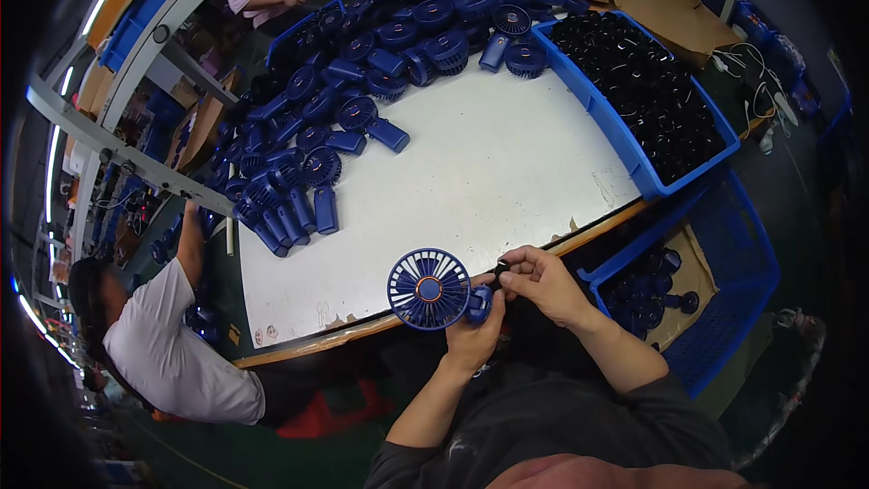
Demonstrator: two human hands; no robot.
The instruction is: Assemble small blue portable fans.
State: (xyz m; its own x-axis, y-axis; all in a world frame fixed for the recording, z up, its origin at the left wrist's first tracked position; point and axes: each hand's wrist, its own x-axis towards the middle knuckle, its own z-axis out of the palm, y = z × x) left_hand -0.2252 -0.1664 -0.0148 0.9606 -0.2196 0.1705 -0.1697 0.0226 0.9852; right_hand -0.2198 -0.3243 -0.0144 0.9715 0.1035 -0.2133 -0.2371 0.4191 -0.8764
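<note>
Hands meet just past the near edge of the white bench (489, 172). The left hand (472, 330) has its grip closed around the handle of a blue handheld fan (429, 289), whose round grille faces up beside the bench edge. The right hand (541, 282) pinches a small dark part (501, 267) between thumb and fingertips, right at the top of the fan's handle. Farther back on the bench lies a heap of blue fans (362, 100), beside a blue bin (634, 163) filled with black parts.
</note>
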